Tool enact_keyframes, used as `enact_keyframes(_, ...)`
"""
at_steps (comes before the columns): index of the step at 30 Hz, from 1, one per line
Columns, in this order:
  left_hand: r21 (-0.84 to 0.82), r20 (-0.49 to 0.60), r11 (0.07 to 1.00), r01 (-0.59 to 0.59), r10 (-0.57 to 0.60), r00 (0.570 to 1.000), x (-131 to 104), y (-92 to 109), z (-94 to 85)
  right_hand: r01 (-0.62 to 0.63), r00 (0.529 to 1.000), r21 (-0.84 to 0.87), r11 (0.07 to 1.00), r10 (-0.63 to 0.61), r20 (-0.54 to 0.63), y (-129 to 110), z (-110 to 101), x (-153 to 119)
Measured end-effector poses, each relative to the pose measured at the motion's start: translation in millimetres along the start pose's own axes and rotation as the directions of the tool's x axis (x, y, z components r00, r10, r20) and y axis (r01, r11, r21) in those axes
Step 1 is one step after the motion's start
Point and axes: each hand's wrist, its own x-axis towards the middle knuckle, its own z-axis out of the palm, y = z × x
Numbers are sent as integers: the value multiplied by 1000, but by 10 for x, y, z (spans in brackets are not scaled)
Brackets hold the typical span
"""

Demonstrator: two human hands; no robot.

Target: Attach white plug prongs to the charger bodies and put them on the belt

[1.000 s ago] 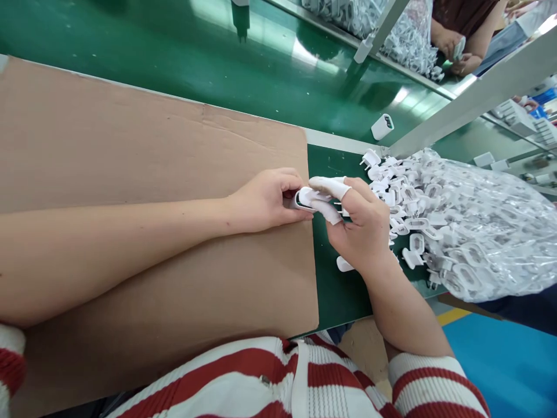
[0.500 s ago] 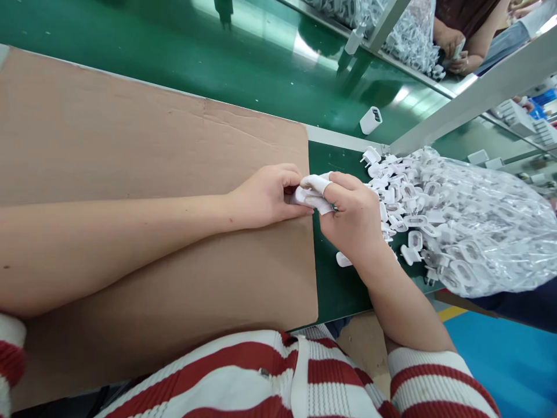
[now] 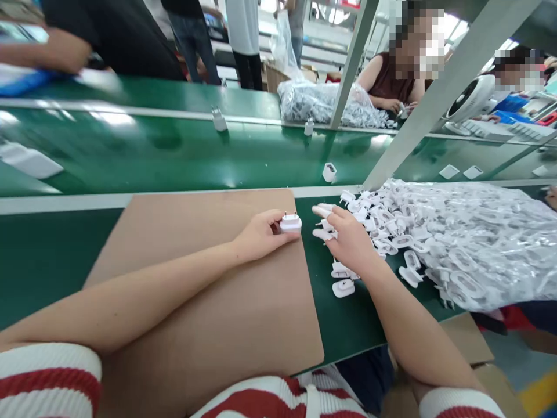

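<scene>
One white plug point(image 3: 290, 226), two pins point(image 3: 286, 215) up, pinched in left fingers point(image 3: 287, 237); right fingers point(image 3: 322, 234) spread.

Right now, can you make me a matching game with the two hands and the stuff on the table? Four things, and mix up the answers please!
Things:
1. left hand
2. right hand
3. cardboard sheet
4. plastic bag

Matches:
A. see-through, with lots of white pieces inside
B. wearing white finger covers
C. brown and flat on the green table
D. holding a white plug with its pins up

Right pairs: 1-D, 2-B, 3-C, 4-A
</scene>
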Motion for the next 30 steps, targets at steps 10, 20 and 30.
enact_keyframes(10, 256, -561, 900, 353, -159, 812, 947, -610, -1061, -102, 988, -227, 969, 125, 93, 115, -21, 88)
enact_keyframes(20, 428, -755, 856, 291, 162, 635, 1199, -467, -799, -84, 980, 154, 984, 110, -165, 114, 10, 55)
enact_keyframes(30, 299, -434, 894, 333, -183, 882, 2173, -195, 137, -202, 891, 719, 665, 430, -147, 119, -59, 134)
